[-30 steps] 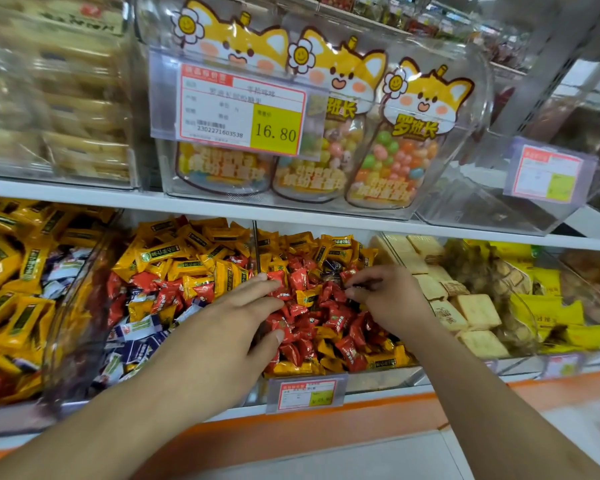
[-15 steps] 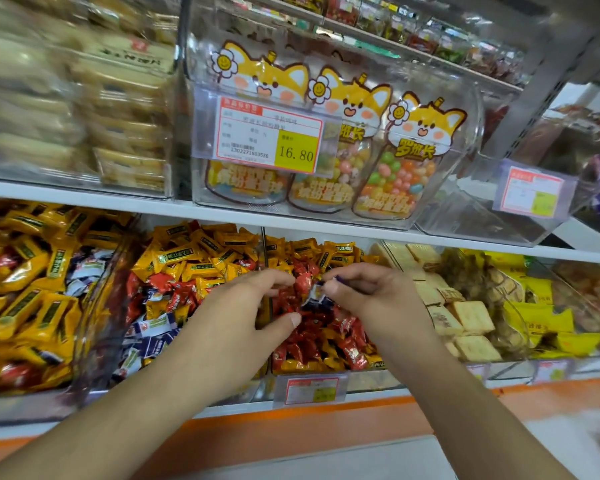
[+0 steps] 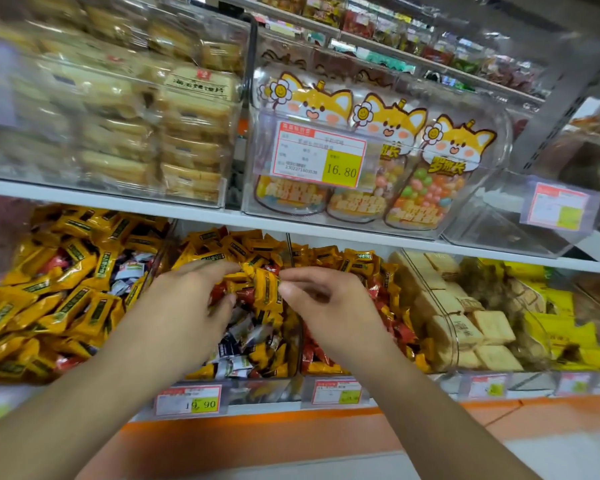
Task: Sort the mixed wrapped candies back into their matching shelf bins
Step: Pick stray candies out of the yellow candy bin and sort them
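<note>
My left hand (image 3: 191, 306) and my right hand (image 3: 323, 306) meet over the middle bin (image 3: 243, 344), which holds mixed yellow, red and dark-blue-and-white wrapped candies. Between the finger and thumb of my left hand sit a red candy (image 3: 219, 291) and some yellow wrappers. My right thumb and forefinger pinch the edge of a yellow candy (image 3: 267, 289) between the two hands. Just right of a clear divider, another bin (image 3: 378, 299) is filled with red and yellow candies. The left bin (image 3: 66, 299) holds mostly yellow ones with a few white and red strays.
Clear bins of square biscuits (image 3: 465, 327) and yellow packets (image 3: 561, 330) stand to the right. The shelf above (image 3: 118, 202) carries boxed pastries and fox-printed candy jars (image 3: 378, 161) behind a price tag. Price labels (image 3: 187, 400) line the front rail above an orange base.
Both hands have moved left from the red-candy bin to above the middle bin. The small dark-blue-and-white candy pinched between them earlier is no longer visible; a yellow candy is there now.
</note>
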`<state>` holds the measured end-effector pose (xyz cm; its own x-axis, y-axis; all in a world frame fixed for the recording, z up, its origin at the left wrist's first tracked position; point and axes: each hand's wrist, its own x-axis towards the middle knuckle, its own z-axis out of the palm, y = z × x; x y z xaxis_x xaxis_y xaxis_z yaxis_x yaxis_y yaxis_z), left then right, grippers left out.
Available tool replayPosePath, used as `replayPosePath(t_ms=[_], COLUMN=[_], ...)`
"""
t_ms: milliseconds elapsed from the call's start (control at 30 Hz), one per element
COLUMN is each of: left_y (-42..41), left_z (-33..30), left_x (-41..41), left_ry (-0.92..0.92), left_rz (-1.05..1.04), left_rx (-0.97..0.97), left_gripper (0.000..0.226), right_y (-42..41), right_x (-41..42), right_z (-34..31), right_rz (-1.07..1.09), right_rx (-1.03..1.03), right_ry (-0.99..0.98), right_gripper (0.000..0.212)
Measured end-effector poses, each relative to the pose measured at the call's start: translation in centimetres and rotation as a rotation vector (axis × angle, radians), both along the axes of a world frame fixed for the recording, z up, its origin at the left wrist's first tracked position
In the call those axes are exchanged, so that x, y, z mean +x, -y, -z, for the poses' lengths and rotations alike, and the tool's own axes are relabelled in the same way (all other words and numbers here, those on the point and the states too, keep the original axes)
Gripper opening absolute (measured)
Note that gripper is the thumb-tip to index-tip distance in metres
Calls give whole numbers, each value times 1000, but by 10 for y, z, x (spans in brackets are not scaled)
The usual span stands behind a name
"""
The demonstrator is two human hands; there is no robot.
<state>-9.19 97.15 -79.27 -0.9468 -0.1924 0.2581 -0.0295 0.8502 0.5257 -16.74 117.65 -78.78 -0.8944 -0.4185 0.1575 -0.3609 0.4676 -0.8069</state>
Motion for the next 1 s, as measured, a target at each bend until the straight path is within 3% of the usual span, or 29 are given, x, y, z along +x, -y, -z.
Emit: replayPosePath(t_ms=[200, 333, 533, 767, 1000], left_y=[-27, -45, -54, -56, -59], left_z=[9, 15, 21, 22, 22], left_x=[-4, -10, -20, -28, -25], left_ry=[39, 129, 146, 103, 67], left_rz=[247, 339, 357, 348, 341], left_rx=[-30, -21, -9, -6, -16], left_gripper=[53, 61, 64, 62, 59], right_y=[-37, -81, -90, -85, -86], right_x=[-47, -84, -115, -126, -124], right_z=[14, 31, 44, 53, 54], right_rz=[193, 297, 244, 209, 240], right_rx=[54, 130, 230, 489, 484], right_ry=[-119, -133, -111, -67, -58], right_gripper=[16, 33, 21, 40, 21])
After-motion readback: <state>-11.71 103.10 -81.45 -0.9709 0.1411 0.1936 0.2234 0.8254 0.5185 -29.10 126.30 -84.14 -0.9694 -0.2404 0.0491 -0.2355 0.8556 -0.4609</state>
